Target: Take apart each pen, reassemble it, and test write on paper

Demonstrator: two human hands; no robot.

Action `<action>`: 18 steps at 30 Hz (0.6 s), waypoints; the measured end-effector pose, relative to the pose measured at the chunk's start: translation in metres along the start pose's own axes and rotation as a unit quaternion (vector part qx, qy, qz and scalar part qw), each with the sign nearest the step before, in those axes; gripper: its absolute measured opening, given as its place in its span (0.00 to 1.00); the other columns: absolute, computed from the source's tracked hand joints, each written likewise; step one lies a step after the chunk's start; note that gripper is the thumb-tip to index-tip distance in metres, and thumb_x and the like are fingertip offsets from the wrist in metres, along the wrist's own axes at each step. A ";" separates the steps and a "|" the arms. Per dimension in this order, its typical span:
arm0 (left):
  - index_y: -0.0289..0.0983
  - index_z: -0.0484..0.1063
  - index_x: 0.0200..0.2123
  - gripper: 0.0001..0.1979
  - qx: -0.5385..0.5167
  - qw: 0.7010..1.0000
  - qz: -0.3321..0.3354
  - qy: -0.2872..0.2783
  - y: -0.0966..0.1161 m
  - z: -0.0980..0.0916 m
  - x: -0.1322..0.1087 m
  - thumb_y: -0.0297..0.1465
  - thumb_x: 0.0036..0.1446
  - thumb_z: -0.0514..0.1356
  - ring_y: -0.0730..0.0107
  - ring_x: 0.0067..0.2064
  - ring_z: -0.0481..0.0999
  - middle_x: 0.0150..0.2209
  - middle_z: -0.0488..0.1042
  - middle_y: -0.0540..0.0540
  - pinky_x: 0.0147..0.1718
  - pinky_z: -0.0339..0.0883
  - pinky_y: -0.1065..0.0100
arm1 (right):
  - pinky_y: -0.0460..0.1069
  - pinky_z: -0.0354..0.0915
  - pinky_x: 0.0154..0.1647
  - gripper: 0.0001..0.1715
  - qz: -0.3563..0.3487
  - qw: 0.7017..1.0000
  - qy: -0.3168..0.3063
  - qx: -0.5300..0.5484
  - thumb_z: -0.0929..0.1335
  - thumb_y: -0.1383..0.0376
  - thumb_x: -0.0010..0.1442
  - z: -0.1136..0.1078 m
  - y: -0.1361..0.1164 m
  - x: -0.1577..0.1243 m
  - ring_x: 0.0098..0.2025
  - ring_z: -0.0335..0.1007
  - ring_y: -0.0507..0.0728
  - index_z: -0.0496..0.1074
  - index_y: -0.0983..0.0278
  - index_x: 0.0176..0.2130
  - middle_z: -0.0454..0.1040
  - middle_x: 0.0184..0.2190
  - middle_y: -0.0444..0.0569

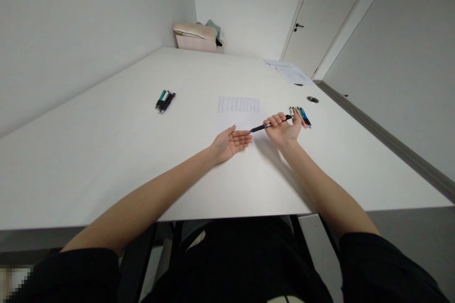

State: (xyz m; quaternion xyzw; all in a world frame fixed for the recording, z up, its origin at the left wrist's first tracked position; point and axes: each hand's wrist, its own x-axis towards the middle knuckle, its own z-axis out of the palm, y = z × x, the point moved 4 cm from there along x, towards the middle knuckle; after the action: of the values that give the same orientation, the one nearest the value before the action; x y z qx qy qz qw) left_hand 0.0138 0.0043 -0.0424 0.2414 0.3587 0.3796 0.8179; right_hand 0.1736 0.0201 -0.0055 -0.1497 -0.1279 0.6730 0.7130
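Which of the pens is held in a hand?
The slim black pen in the right hand, pointing towards the left hand; the others lie in the left pen cluster and right pen cluster on the white table.

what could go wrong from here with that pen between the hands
The pen might slip, since the right hand grips it in the air and the open left hand isn't closed around it.
Its near-left end is right at the left hand's fingers, so it could mark skin if that is an exposed writing tip; too small to tell.
The right hand could nudge the right-side pens, which appear right behind it.
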 end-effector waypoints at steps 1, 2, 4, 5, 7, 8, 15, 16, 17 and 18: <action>0.26 0.74 0.32 0.22 0.000 1.000 0.000 -0.001 0.000 0.000 0.000 0.35 0.63 0.45 0.66 0.34 0.77 0.31 0.76 0.35 0.35 0.70 0.67 | 0.47 0.56 0.20 0.24 0.000 1.000 0.002 0.001 0.52 0.47 0.56 0.000 0.000 0.000 0.17 0.46 0.48 0.47 0.61 0.21 0.49 0.15 0.38; 0.26 0.74 0.31 0.23 -0.001 1.000 0.000 -0.002 0.000 0.000 0.000 0.36 0.63 0.45 0.66 0.34 0.77 0.31 0.76 0.35 0.35 0.70 0.67 | 0.47 0.56 0.20 0.23 0.000 1.000 0.003 0.002 0.52 0.48 0.56 0.000 0.000 0.000 0.17 0.46 0.48 0.47 0.61 0.21 0.49 0.15 0.38; 0.27 0.74 0.31 0.23 -0.001 1.000 0.001 -0.006 0.000 0.000 0.000 0.35 0.63 0.45 0.66 0.34 0.77 0.31 0.77 0.36 0.34 0.70 0.68 | 0.46 0.56 0.20 0.23 -0.001 1.000 0.005 0.000 0.51 0.48 0.57 0.000 0.000 0.000 0.17 0.46 0.48 0.47 0.61 0.21 0.48 0.15 0.38; 0.27 0.74 0.31 0.23 -0.001 1.000 0.001 -0.006 0.000 0.000 0.000 0.35 0.63 0.45 0.66 0.34 0.77 0.31 0.77 0.36 0.34 0.70 0.68 | 0.46 0.55 0.20 0.23 -0.002 1.000 0.006 -0.002 0.51 0.49 0.57 0.000 0.000 0.000 0.17 0.45 0.48 0.47 0.62 0.21 0.48 0.15 0.38; 0.27 0.74 0.31 0.23 -0.002 1.000 0.002 -0.005 0.000 0.000 0.000 0.36 0.63 0.45 0.66 0.33 0.77 0.31 0.77 0.36 0.34 0.70 0.68 | 0.46 0.55 0.20 0.22 -0.004 1.000 0.006 -0.012 0.51 0.50 0.57 0.000 0.000 0.000 0.17 0.45 0.48 0.47 0.62 0.21 0.48 0.15 0.38; 0.27 0.74 0.31 0.23 -0.003 1.000 0.002 -0.005 0.000 0.000 0.000 0.36 0.63 0.45 0.66 0.33 0.77 0.31 0.77 0.36 0.34 0.70 0.68 | 0.46 0.55 0.20 0.22 -0.005 1.000 0.005 -0.017 0.51 0.50 0.57 0.000 -0.001 0.000 0.17 0.45 0.48 0.47 0.62 0.20 0.47 0.15 0.38; 0.28 0.74 0.33 0.21 0.002 1.000 0.004 -0.004 0.000 -0.002 0.001 0.36 0.63 0.46 0.66 0.35 0.77 0.32 0.77 0.36 0.36 0.70 0.66 | 0.46 0.56 0.20 0.23 -0.018 0.999 0.001 -0.037 0.51 0.51 0.57 -0.001 -0.001 0.001 0.17 0.46 0.48 0.49 0.62 0.20 0.48 0.15 0.38; 0.28 0.74 0.33 0.22 0.004 1.000 0.004 -0.005 0.000 -0.002 0.002 0.36 0.63 0.46 0.66 0.35 0.77 0.32 0.77 0.36 0.36 0.70 0.66 | 0.47 0.56 0.20 0.23 -0.021 0.999 0.003 -0.045 0.51 0.51 0.58 -0.001 -0.002 0.001 0.17 0.46 0.48 0.49 0.62 0.20 0.48 0.15 0.38; 0.28 0.74 0.33 0.22 0.005 1.000 0.005 -0.006 0.000 -0.002 0.002 0.36 0.63 0.46 0.66 0.35 0.76 0.32 0.77 0.36 0.36 0.70 0.66 | 0.47 0.56 0.21 0.23 -0.024 0.998 0.005 -0.055 0.52 0.50 0.58 -0.001 -0.002 0.001 0.17 0.47 0.48 0.49 0.62 0.20 0.49 0.15 0.38; 0.28 0.74 0.33 0.22 0.006 1.000 0.005 -0.007 0.000 -0.001 0.001 0.36 0.63 0.45 0.66 0.35 0.76 0.32 0.77 0.36 0.36 0.70 0.67 | 0.47 0.57 0.21 0.24 -0.026 0.997 0.008 -0.066 0.52 0.49 0.58 -0.001 -0.002 0.001 0.17 0.47 0.48 0.50 0.62 0.20 0.49 0.15 0.38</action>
State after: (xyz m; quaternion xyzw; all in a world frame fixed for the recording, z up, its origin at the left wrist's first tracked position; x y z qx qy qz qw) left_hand 0.0134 0.0056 -0.0438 0.2506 0.3544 0.3797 0.8169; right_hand 0.1757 0.0206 -0.0054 -0.1980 -0.1704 0.6430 0.7199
